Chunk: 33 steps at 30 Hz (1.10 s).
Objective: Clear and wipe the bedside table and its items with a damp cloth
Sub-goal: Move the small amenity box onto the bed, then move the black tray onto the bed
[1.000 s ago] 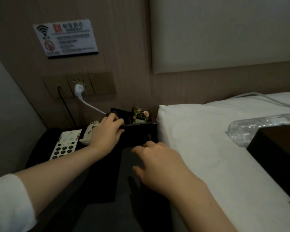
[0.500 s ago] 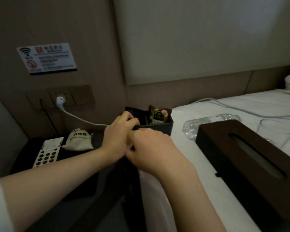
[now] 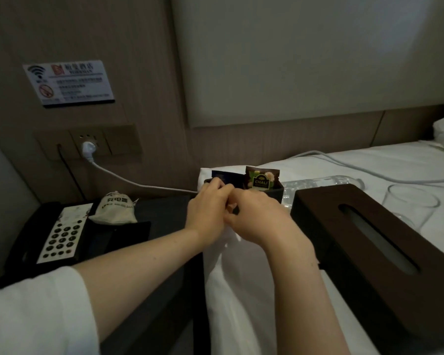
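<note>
Dark sachet box (image 3: 274,194), pinched at its near rim by left hand (image 3: 205,208) and right hand (image 3: 256,216), could tip on the soft bed (image 3: 241,290), spilling tea sachets (image 3: 261,178) against the water bottle (image 3: 318,181).

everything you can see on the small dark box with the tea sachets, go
The small dark box is open-topped, matte, plastic-looking, and sits upright over the bed's edge beside the tissue box. A dark blue sachet and a brown CHALI tea sachet stand in it. The left hand grips its left rim; the right hand covers its front. Its base is hidden.
</note>
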Each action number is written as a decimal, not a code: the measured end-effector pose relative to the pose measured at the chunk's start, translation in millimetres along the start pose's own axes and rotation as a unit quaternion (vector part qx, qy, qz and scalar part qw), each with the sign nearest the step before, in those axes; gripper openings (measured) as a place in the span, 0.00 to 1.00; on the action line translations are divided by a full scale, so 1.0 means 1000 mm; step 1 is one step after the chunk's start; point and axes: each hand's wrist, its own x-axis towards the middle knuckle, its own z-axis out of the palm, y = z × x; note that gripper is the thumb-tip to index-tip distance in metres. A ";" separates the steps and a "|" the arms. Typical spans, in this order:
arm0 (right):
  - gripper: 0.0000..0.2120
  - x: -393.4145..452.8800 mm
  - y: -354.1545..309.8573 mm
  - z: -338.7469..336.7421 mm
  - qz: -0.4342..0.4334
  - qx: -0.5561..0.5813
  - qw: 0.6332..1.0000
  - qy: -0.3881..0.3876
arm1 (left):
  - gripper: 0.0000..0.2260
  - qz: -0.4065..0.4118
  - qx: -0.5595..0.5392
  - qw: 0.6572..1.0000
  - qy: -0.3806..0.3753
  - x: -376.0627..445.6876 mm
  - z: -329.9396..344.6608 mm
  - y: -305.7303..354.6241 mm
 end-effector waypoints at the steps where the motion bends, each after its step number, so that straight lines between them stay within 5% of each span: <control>1: 0.14 0.001 0.000 0.001 0.001 0.002 1.000 0.001 | 0.05 0.007 -0.003 1.000 -0.005 0.000 -0.001 -0.002; 5: 0.16 0.002 0.003 0.005 -0.005 0.012 1.000 0.003 | 0.10 0.034 -0.013 0.999 0.012 0.004 -0.009 -0.008; 9: 0.29 0.005 0.006 0.005 -0.005 0.025 1.000 0.003 | 0.15 -0.002 -0.040 0.997 0.066 0.013 -0.020 -0.014; 16: 0.27 0.010 0.008 0.010 0.030 0.007 1.000 0.006 | 0.27 -0.077 -0.078 0.994 0.026 0.036 -0.031 -0.026; 25: 0.21 0.006 -0.017 0.020 -0.049 -0.002 0.998 0.040 | 0.19 -0.175 -0.087 0.980 0.035 0.023 -0.054 -0.092; 30: 0.20 0.004 -0.052 0.040 -0.111 -0.036 0.993 0.001 | 0.19 -0.273 -0.014 0.961 -0.042 -0.026 -0.074 -0.158; 33: 0.20 0.002 -0.074 0.061 -0.150 -0.059 0.987 -0.023 | 0.29 -0.389 0.029 0.909 -0.149 -0.061 -0.068 -0.183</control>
